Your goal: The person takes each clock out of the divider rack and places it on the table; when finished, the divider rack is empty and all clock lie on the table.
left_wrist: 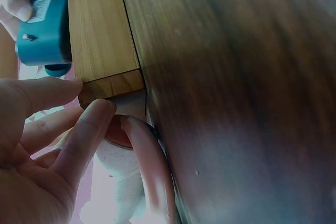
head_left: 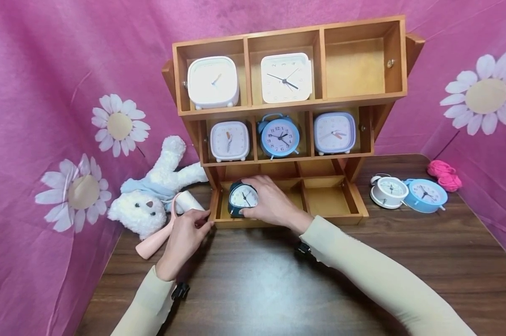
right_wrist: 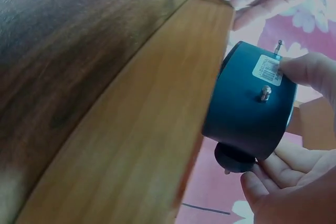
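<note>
Your right fingers (right_wrist: pixel 287 161) grasp the dark clock (head_left: pixel 243 198), your left fingers (left_wrist: pixel 50 95) pinch the shelf corner (left_wrist: pixel 113 84) — brace that firmly and seat the clock squarely, face outward.

Place: a domestic-looking tabletop corner; whether a home room or a set cannot be told.
Counter (head_left: pixel 257 289): dark wood-grain top.
Surround: pink cloth (head_left: pixel 34 56), printed with large white daisies (head_left: pixel 119 126), hangs in folds along the counter's back, left and right edges.
Furniture: one stepped wooden rack (head_left: pixel 286 107), stands towards the back edge.
Goods: alarm clocks (head_left: pixel 280 136), in the rack's compartments and near the counter's right edge; one pink-handled roller (head_left: pixel 154 240), near the rack's front left corner.
Soft goods: one white plush bear (head_left: pixel 138 210), left edge; pink yarn-like bundle (head_left: pixel 444 175), back right corner.
</note>
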`<action>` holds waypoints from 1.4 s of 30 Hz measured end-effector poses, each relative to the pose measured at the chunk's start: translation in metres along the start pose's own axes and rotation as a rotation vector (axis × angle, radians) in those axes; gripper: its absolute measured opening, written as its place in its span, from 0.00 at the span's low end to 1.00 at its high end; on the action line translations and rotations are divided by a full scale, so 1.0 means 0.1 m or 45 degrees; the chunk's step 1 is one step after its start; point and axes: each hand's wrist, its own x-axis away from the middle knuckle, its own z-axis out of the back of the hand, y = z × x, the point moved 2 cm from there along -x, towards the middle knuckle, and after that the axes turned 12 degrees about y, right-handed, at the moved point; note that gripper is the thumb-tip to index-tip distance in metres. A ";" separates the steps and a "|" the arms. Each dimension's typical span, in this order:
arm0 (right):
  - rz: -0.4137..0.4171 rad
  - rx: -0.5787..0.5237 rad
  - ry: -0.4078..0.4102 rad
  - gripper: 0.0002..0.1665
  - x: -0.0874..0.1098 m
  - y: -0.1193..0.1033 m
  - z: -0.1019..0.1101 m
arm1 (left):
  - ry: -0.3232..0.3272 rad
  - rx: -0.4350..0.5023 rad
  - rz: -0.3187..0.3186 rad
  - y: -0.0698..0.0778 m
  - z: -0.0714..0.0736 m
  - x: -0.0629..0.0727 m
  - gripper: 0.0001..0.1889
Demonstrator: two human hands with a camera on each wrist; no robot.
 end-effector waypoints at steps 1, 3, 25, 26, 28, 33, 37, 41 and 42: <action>-0.001 -0.005 0.001 0.53 0.00 -0.01 0.02 | 0.013 0.013 -0.014 -0.10 -0.05 0.02 0.15; -0.003 -0.008 0.003 0.54 0.01 -0.03 0.07 | 0.014 0.032 -0.022 -0.18 -0.07 0.04 0.15; 0.066 0.002 0.129 0.50 0.43 0.12 0.56 | 0.026 0.024 -0.031 -0.34 -0.17 0.07 0.15; 0.058 0.006 0.131 0.50 0.46 0.13 0.59 | 0.019 0.030 -0.037 -0.33 -0.16 0.07 0.16; 0.054 0.015 0.137 0.50 0.51 0.16 0.64 | 0.017 0.030 -0.026 -0.33 -0.15 0.06 0.16; 0.033 0.031 0.129 0.50 0.67 0.26 0.73 | 0.018 0.059 -0.048 -0.19 -0.05 0.03 0.16; 0.003 0.047 0.122 0.49 0.81 0.34 0.78 | 0.018 0.045 -0.044 -0.30 -0.13 0.04 0.16; -0.026 0.083 0.124 0.50 0.93 0.40 0.83 | -0.005 0.013 -0.024 -0.23 -0.11 0.03 0.15; -0.029 0.090 0.126 0.50 0.95 0.41 0.84 | -0.002 0.016 -0.024 -0.24 -0.12 0.03 0.16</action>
